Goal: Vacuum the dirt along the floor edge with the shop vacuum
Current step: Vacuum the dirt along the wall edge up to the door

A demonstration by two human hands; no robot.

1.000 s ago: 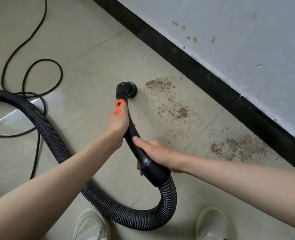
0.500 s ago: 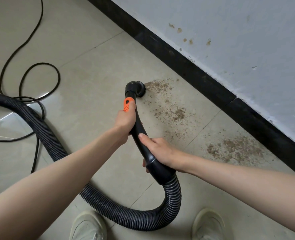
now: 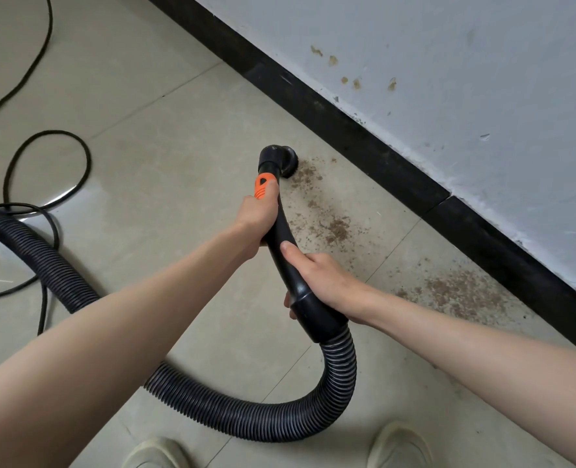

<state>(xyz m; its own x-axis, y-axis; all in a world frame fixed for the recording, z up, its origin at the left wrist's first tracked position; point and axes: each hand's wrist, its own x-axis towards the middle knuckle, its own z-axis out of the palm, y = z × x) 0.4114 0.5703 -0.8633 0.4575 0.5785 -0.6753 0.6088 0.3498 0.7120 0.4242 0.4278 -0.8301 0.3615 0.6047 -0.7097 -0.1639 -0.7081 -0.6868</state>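
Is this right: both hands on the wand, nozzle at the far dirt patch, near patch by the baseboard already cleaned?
Not quite. The near patch by the baseboard is still dirty, as the head view shows. The rest holds: left hand and right hand hold the wand, nozzle at the far patch.

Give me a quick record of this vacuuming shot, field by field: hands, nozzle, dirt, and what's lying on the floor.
left hand: grips the wand near its orange slider
right hand: grips the wand above the hose cuff
brush nozzle: at the edge of the nearest dirt patch
second dirt patch: beside the black baseboard
ribbed hose: loops behind the hands
power cord: coiled on the tile floor
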